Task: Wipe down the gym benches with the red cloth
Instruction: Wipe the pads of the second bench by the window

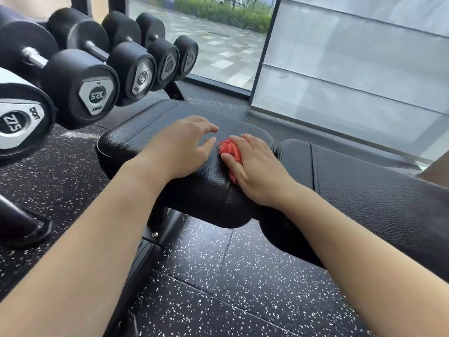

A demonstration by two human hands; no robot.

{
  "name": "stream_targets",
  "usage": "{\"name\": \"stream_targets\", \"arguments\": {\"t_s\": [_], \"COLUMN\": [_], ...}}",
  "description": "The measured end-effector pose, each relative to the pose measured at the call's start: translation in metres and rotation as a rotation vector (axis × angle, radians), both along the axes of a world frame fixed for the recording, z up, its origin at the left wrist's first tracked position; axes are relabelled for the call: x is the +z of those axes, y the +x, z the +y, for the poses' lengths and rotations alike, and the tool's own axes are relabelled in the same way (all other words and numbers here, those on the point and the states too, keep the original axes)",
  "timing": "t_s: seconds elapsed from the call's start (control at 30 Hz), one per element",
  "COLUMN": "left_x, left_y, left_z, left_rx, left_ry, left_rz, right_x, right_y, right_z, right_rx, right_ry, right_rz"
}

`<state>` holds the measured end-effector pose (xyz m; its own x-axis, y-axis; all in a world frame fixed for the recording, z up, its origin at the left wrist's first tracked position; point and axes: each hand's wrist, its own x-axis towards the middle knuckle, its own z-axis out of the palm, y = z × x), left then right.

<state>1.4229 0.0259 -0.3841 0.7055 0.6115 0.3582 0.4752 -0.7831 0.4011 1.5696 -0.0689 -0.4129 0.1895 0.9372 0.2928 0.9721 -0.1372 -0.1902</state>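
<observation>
- Floor (218, 288): black rubber tiles with white flecks, filling the view at 6 o'clock, beneath both bare forearms.
- Bench frame (155, 229): dark metal support under the padding at 7 o'clock, with one small bolt head showing.
- Worktop (126, 144): the padded black top of a gym bench, with a grained surface. It comes in two cushions, one at centre and a longer one running off to 4 o'clock, with a narrow gap between them.
- Left hand (179, 147): lies palm down on the centre cushion with fingers spread and loosely extended, holding nothing. Its fingertips point towards 2 o'clock.
- Red cloth (230, 148): bunched into a wad on the centre cushion near the gap, just at 3 o'clock of the left hand's fingertips. It is mostly covered, and red folds show at the front and along the thumb side.
- Right hand (257, 166): grips the red cloth, with fingers and thumb curved over the wad and pressing it onto the padding.
- Dumbbells (80, 86): a row of black round-headed weights at 10 o'clock, resting on a rack with their silver end plates facing the viewer. The two nearest plates read 27.5 and 32.5.
- Frosted panel (352, 69): pale grey glazing at 2 o'clock, standing beyond the worktop.
- Window (218, 40): clear glass at 12 o'clock, showing wet paving and a green hedge outside.
</observation>
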Motion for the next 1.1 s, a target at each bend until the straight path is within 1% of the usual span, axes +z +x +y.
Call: {"name": "stream_targets", "arguments": {"t_s": [0.2,0.37,0.47,0.53,0.67,0.73,0.8,0.87,0.97,1.03,1.1], "left_x": [0.002,0.005,0.006,0.008,0.008,0.007,0.005,0.003,0.003,0.002,0.001], "left_y": [-0.003,-0.007,-0.010,-0.010,-0.006,-0.003,0.000,0.004,0.011,0.017,0.023], "left_z": [-0.002,-0.005,-0.006,-0.006,-0.008,-0.009,-0.011,-0.014,-0.021,-0.028,-0.035], "left_rx": [0.011,0.019,0.015,0.012,0.008,-0.009,-0.026,-0.039,-0.071,-0.092,-0.116], "left_ry": [-0.022,-0.027,-0.031,-0.025,-0.028,-0.022,-0.029,-0.034,-0.024,-0.014,-0.006], "left_rz": [0.027,0.054,0.069,0.073,0.068,0.074,0.086,0.096,0.091,0.083,0.077], "right_x": [0.003,0.010,0.013,0.016,0.021,0.030,0.038,0.041,0.027,0.020,0.020], "right_y": [0.066,0.079,0.072,0.060,0.028,0.024,0.037,0.058,0.074,0.075,0.072], "right_z": [0.056,0.066,0.047,0.021,-0.045,-0.073,-0.089,-0.096,-0.099,-0.098,-0.096], "right_rx": [-0.131,-0.240,-0.201,-0.096,0.141,0.186,0.145,0.071,0.002,-0.027,-0.054], "right_ry": [-0.022,-0.107,-0.144,-0.115,-0.115,-0.111,-0.057,-0.016,-0.091,-0.091,-0.065], "right_rz": [0.088,0.139,0.060,0.023,0.014,-0.026,-0.077,-0.090,-0.060,-0.020,-0.022]}}
